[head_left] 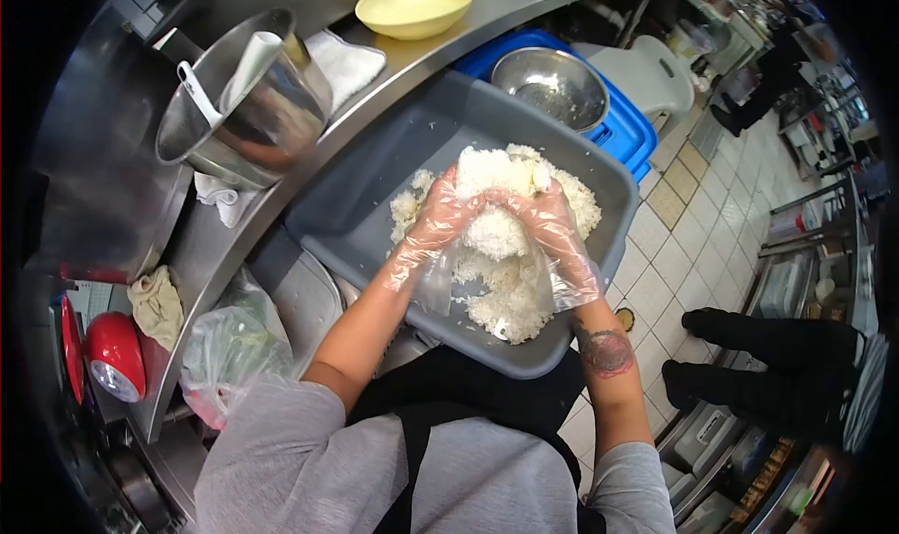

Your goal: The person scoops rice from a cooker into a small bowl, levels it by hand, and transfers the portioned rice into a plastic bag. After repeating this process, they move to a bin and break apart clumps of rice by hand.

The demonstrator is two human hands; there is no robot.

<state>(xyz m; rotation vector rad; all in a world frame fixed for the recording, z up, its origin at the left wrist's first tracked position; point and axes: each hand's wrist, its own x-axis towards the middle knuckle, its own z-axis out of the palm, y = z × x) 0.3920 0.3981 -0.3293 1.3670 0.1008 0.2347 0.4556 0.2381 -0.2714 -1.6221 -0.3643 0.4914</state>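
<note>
Both hands wear clear plastic gloves and are together over a large grey tub (356,141). My left hand (440,211) and my right hand (543,218) cup a clump of white rice (492,172) between them, with fingers curled around its sides and thumbs near each other. Beneath and around the hands, more loose rice (510,314) lies on the tub's bottom, some of it seen through the loose glove cuffs. Part of the fingers is hidden by the rice.
A steel pot (304,85) with white-handled utensils, a white cloth (348,66) and a yellow bowl (415,6) stand on the counter at upper left. A metal bowl (552,89) rests on a blue lid (629,141) beyond the tub. Another person's legs (768,342) are at right.
</note>
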